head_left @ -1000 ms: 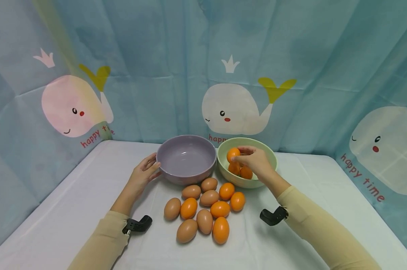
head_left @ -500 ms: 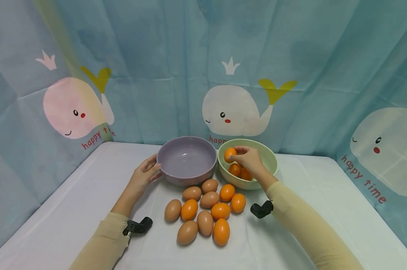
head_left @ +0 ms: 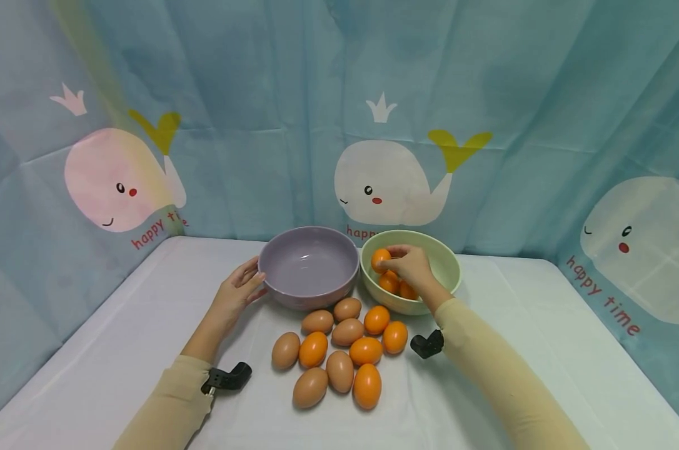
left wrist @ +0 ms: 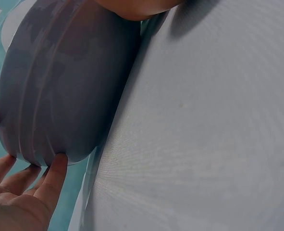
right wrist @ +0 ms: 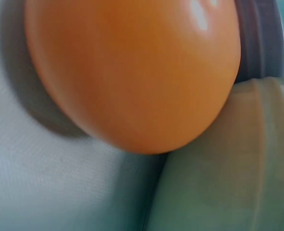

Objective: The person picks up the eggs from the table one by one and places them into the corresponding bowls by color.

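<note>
From the head view, my right grip (head_left: 411,267) pinches an orange egg (head_left: 380,260) over the left part of the green bowl (head_left: 445,262), by other orange eggs (head_left: 389,284); my left grip (head_left: 231,297) rests, relaxed, against the purple bowl (head_left: 300,301). In the left wrist view, my fingertips (left wrist: 60,161) touch its wall. In the right wrist view, a near egg (right wrist: 132,72) partly hides both bowls.

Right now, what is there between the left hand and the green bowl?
In the head view, the purple bowl stands between them: the left hand touches its left side, and the green bowl stands close to its right.
</note>
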Tool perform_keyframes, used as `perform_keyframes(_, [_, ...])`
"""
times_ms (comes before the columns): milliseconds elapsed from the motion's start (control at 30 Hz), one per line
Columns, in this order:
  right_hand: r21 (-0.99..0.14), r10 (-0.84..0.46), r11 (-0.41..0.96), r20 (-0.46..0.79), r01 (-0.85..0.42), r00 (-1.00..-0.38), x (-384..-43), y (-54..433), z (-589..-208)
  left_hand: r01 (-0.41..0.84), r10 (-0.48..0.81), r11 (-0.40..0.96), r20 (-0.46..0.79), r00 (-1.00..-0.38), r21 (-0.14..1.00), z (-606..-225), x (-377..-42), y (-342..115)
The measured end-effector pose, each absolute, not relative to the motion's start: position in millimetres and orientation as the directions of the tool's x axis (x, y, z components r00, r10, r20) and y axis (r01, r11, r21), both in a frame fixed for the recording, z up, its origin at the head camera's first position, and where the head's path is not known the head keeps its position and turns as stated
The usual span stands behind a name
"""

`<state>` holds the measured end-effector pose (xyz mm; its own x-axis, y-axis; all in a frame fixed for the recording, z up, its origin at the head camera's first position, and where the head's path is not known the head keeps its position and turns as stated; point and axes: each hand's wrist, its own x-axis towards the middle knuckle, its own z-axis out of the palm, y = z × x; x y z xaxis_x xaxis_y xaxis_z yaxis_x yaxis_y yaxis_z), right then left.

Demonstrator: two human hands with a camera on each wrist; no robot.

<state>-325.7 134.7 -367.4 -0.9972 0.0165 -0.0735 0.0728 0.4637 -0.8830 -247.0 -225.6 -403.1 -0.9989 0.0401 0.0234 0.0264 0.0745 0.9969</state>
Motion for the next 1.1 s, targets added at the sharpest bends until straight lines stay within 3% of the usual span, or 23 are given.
perform_keyframes(400, [-0.855, -0.058, 0.517, -0.086, 0.044, -0.995, -326.0, 133.6, -369.3, 0.033, 0.047, 0.065, 0.030, -0.998, 0.997, -403.9, -247.6, -226.4])
perform_keyframes(1100, [-0.789, -0.080, 0.614, -0.096, 0.027, -0.992, -328.0, 133.7, -373.8, 0.030, 0.048, 0.046, 0.028, -0.998, 0.999, -403.9, -247.6, -226.0])
